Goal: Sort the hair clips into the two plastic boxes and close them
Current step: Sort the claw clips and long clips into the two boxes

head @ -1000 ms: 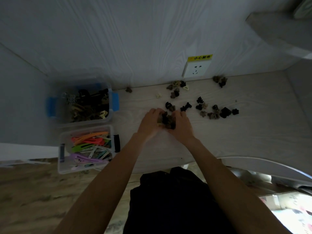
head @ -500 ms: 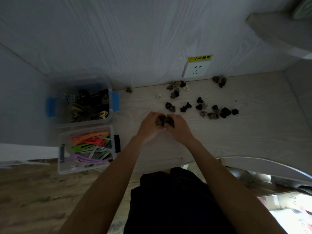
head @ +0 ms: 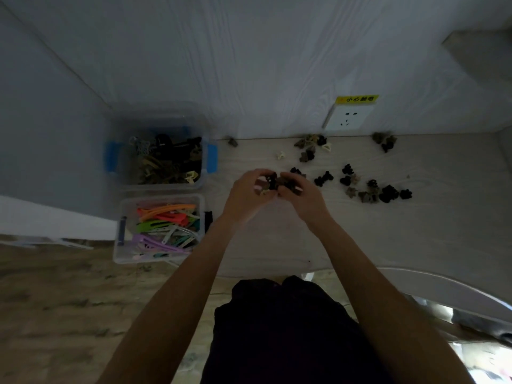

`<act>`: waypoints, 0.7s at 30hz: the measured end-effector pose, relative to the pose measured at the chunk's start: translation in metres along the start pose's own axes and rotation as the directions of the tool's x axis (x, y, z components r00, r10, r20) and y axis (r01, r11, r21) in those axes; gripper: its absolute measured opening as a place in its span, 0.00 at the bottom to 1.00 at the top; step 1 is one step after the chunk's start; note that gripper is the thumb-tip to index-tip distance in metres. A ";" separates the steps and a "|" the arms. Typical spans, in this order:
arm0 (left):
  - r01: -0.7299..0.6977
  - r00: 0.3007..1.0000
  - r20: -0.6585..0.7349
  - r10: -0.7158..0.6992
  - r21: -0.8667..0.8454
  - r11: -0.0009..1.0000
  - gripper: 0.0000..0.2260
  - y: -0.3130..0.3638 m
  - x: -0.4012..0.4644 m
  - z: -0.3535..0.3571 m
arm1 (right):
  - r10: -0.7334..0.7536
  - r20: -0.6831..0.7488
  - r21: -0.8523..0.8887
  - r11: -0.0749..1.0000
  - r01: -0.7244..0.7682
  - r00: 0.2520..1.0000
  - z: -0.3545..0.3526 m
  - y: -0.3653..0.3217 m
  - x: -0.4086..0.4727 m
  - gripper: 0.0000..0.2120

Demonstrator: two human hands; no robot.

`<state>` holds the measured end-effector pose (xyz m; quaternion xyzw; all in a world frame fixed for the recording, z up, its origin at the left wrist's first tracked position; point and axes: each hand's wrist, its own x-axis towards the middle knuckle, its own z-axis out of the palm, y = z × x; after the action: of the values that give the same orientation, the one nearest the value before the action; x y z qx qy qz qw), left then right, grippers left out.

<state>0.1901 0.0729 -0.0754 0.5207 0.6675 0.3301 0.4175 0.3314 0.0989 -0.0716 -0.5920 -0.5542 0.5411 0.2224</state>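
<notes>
My left hand (head: 243, 195) and my right hand (head: 302, 196) are cupped together above the desk, holding a bunch of small dark claw clips (head: 273, 182) between them. Several more small black and brown claw clips (head: 374, 189) lie scattered on the desk to the right and along the wall (head: 309, 144). At the left stands an open clear box with blue latches (head: 212, 159) holding dark claw clips. In front of it sits a second open clear box (head: 119, 256) filled with long coloured snap clips.
A wall socket (head: 347, 119) with a yellow label sits above the desk's back edge. The light wooden desk (head: 415, 231) ends in a curved front edge at the right. The person's dark-clothed lap (head: 285, 328) is below, and the floor lies at the left.
Both hands have lifted off the desk with the gathered clips and drawn slightly towards the left and up.
</notes>
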 end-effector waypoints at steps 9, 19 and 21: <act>-0.058 0.921 -0.376 0.096 0.112 0.992 0.16 0.004 -0.014 -0.113 | -0.236 0.174 0.116 0.969 0.218 0.956 0.076 -0.091 0.029 0.16; 0.111 0.902 -0.432 0.009 0.252 0.961 0.13 -0.049 -0.027 -0.193 | -0.391 0.409 -0.407 0.731 0.548 0.825 0.137 -0.130 0.068 0.22; 0.097 0.925 -0.379 0.039 0.333 0.938 0.14 -0.053 -0.029 -0.197 | -0.406 0.448 -0.430 0.683 0.590 0.796 0.141 -0.131 0.068 0.24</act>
<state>-0.0062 0.0308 -0.0299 0.5020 0.7909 0.2956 0.1874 0.1378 0.1503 -0.0302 -0.3589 -0.8550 0.3631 0.0913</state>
